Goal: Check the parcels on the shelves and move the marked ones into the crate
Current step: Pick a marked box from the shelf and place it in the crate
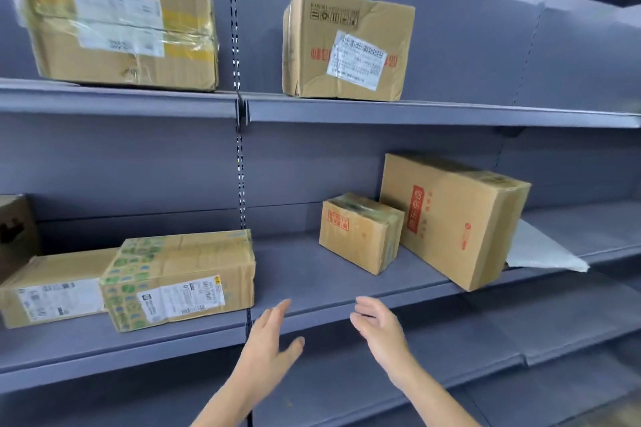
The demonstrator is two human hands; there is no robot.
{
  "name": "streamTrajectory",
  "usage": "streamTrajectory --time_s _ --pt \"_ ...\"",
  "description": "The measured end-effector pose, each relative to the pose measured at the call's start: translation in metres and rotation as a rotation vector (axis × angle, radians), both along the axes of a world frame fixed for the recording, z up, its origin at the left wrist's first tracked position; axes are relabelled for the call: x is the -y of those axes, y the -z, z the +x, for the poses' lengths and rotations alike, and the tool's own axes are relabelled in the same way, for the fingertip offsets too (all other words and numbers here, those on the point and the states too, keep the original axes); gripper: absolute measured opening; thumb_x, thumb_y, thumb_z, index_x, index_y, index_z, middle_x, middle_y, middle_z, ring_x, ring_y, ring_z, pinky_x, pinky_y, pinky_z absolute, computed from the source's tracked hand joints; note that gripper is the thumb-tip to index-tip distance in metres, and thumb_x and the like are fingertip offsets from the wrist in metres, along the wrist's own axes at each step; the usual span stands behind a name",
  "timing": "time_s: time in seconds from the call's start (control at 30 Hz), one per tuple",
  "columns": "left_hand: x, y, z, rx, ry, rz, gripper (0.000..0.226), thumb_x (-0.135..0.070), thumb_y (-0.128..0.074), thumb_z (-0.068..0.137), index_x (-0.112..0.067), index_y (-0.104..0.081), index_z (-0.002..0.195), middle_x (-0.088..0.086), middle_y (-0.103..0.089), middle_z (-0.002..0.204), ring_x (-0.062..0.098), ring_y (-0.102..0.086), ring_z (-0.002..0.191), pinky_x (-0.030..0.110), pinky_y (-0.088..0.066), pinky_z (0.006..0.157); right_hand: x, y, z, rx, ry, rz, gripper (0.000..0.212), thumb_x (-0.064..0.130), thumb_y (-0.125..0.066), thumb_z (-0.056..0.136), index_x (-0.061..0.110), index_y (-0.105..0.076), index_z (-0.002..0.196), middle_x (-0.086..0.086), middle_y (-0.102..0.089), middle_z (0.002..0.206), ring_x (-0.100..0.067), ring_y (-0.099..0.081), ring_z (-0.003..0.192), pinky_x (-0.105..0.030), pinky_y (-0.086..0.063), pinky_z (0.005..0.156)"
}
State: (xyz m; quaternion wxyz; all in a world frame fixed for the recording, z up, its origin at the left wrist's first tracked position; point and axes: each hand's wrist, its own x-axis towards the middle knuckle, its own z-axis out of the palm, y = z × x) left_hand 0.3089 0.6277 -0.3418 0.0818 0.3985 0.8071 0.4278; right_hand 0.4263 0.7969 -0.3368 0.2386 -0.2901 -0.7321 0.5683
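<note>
Left hand (268, 340) open, right hand (379, 329) open

Even, soft indoor light on grey shelving; mild blur and wide-angle bend

The light is flat and diffuse, with only faint shadows under each parcel; clear tape on the large box (118, 19) at the upper shelf's left end catches a pale sheen; shelf edges (416, 113) bow and tilt toward the frame's right side; label print is smeared and unreadable; the left hand (268, 340) and right hand (379, 329) look soft-edged; the top right corner falls dark.
</note>
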Motion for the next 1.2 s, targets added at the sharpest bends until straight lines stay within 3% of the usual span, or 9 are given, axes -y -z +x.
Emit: streamTrajectory --time_s 0.3,0.47,0.63,0.73,0.83,0.97,1.07,1.13,1.2 --pt "-0.053 -0.02 -0.007 -0.034 -0.043 0.032 0.055 -0.021 -0.053 0.09 -0.022 -0.029 0.141 -0.012 -0.035 0.134 0.008 -0.032 0.132 0.022 -0.032 0.103 -0.053 -0.015 -0.025 -0.125 -0.008 -0.027 0.028 0.016 -0.056 0.09 0.025 -0.052 0.116 0.005 -0.057 0.117 -0.01 -0.054 0.108 -0.019 -0.043 0.079" --pt "-0.128 -0.038 -0.004 0.002 -0.093 0.045 0.057 -0.022 -0.051 0.091 -0.021 -0.026 0.142 -0.008 -0.034 0.136 0.011 -0.032 0.131 0.021 -0.029 0.104 -0.137 -0.013 -0.03 -0.097 0.116 0.062 0.029 0.018 -0.058 0.089 0.019 -0.054 0.118 -0.001 -0.056 0.125 -0.017 -0.049 0.12 -0.031 -0.04 0.097" --pt "-0.207 -0.057 0.004 0.084 -0.167 0.034 0.054 -0.02 -0.051 0.091 -0.021 -0.027 0.139 -0.008 -0.032 0.12 0.016 -0.035 0.124 0.021 -0.029 0.091 -0.219 -0.017 -0.051 -0.082 0.101 0.064 0.046 0.022 -0.061 0.087 0.014 -0.046 0.13 -0.006 -0.049 0.135 -0.021 -0.044 0.125 -0.036 -0.039 0.102" --pt "-0.252 -0.06 -0.002 0.112 -0.231 0.035 0.067 -0.022 -0.053 0.088 -0.019 -0.016 0.144 0.001 -0.031 0.131 0.024 -0.031 0.128 0.031 -0.033 0.101 -0.251 -0.02 -0.067 -0.099 0.048 0.0 0.065 0.024 -0.066 0.084 0.014 -0.034 0.14 -0.007 -0.037 0.146 -0.024 -0.035 0.134 -0.042 -0.033 0.109" --pt "-0.286 -0.063 -0.009 0.181 -0.342 0.021 0.085 -0.032 -0.059 0.085 -0.014 -0.005 0.147 0.008 -0.022 0.144 0.03 -0.024 0.135 0.036 -0.026 0.109 -0.273 -0.02 -0.083 -0.1 -0.056 -0.142 0.078 0.022 -0.067 0.083 0.016 -0.022 0.146 -0.005 -0.027 0.152 -0.023 -0.028 0.138 -0.04 -0.027 0.112" --pt "-0.308 -0.05 -0.015 0.387 -0.376 0.099 0.081 -0.042 -0.072 0.072 -0.022 -0.026 0.136 0.002 -0.047 0.134 0.024 -0.046 0.123 0.035 -0.041 0.099 -0.28 -0.012 -0.091 -0.071 -0.284 -0.242 0.042 0.01 -0.063 0.085 0.02 -0.049 0.123 -0.005 -0.056 0.13 -0.017 -0.052 0.115 -0.03 -0.041 0.096" --pt "-0.302 -0.046 -0.006 0.435 -0.388 0.127 0.064 -0.029 -0.065 0.083 -0.018 -0.029 0.136 0.001 -0.053 0.127 0.016 -0.05 0.108 0.025 -0.039 0.085 -0.268 -0.007 -0.082 -0.095 -0.305 -0.179 0.031 0.008 -0.06 0.087 0.022 -0.055 0.114 0.002 -0.063 0.116 -0.008 -0.057 0.102 -0.021 -0.045 0.08" --pt "-0.289 -0.048 0.001 0.453 -0.389 0.202 0.055 -0.027 -0.064 0.085 -0.02 -0.035 0.132 -0.003 -0.056 0.121 0.014 -0.053 0.105 0.026 -0.042 0.085 -0.256 -0.002 -0.07 -0.146 -0.296 -0.124 0.031 0.006 -0.058 0.087 0.025 -0.058 0.112 0.007 -0.065 0.112 -0.004 -0.059 0.101 -0.017 -0.046 0.079" --pt "-0.271 -0.054 0.012 0.539 -0.379 0.312 0.05 -0.031 -0.067 0.082 -0.021 -0.043 0.125 -0.006 -0.061 0.114 0.015 -0.059 0.103 0.033 -0.049 0.089 -0.239 0.003 -0.055 -0.205 -0.289 -0.085 0.04 0.007 -0.059 0.087 0.024 -0.055 0.123 0.012 -0.064 0.115 -0.004 -0.058 0.107 -0.017 -0.046 0.085"
